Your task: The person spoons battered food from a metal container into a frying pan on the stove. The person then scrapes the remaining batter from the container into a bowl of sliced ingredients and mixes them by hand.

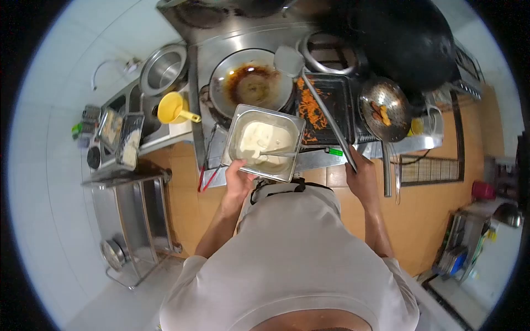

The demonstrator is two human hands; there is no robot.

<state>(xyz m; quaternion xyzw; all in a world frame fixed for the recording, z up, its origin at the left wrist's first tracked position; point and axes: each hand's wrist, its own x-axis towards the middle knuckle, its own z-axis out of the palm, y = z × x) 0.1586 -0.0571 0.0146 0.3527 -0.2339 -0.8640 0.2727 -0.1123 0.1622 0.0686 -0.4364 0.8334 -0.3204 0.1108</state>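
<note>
My left hand is closed on the near left edge of a square steel pan. Inside the pan are a creamy white mixture and a metal utensil leaning in it. My right hand grips the handle end of a long wok spatula. Its broad head reaches over the right rim of a wok, which has brown oily liquid at its bottom. Right of the steel pan, a black tray carries orange shreds, and the spatula's handle crosses above it.
A perforated strainer holding a few browned pieces rests at the right. Red-handled tongs lie at the counter's front edge. A yellow scoop and a steel pot stand left. A large black wok occupies the back right.
</note>
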